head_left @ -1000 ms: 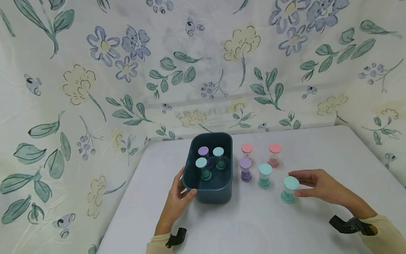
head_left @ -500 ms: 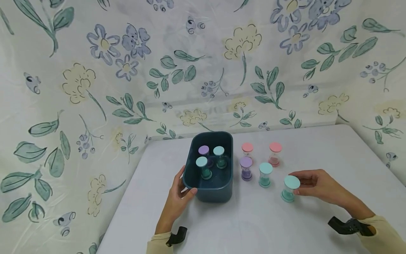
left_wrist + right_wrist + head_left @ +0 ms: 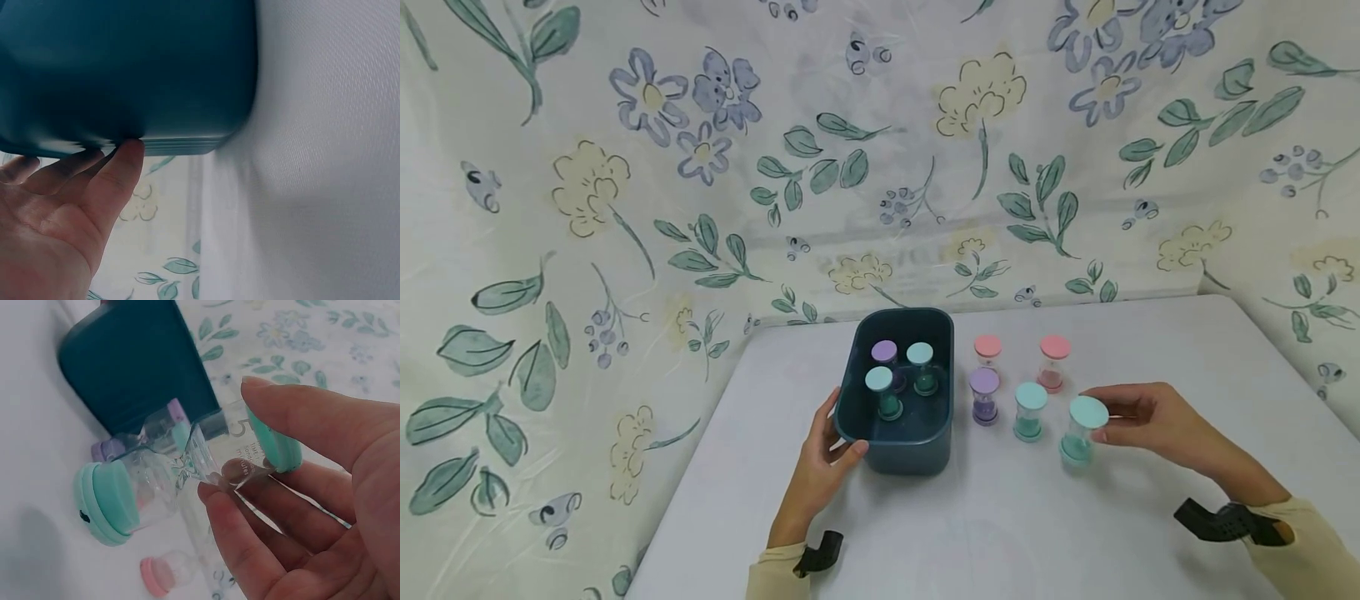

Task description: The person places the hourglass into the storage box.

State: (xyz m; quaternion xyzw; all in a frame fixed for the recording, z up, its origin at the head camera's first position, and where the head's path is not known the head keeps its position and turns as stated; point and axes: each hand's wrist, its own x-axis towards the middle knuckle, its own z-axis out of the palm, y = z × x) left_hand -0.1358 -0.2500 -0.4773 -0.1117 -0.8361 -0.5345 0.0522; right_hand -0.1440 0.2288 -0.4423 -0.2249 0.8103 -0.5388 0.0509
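Observation:
In the head view my right hand (image 3: 1138, 421) pinches a sand timer (image 3: 1078, 432) with mint-green caps, thumb and fingers on its upper part. The right wrist view shows its clear glass body and printed lettering between thumb and fingers, its lower cap (image 3: 106, 503) above its shadow. At the front left corner of a dark teal bin (image 3: 895, 458), my left hand (image 3: 820, 467) holds the wall, thumb on the front and fingers along the left side. Inside the bin stand a purple-capped timer (image 3: 884, 351) and two mint-capped timers (image 3: 880, 380) (image 3: 921, 354).
Right of the bin, a purple timer (image 3: 984, 396), a mint timer (image 3: 1030, 411) and two pink timers (image 3: 988, 348) (image 3: 1054, 362) stand on the white table (image 3: 985, 533). A floral curtain (image 3: 880, 167) rises behind the table.
The right hand has raised its mint timer slightly off the table, tilting it a little. The left hand and the bin hold their place; the head view has shifted slightly.

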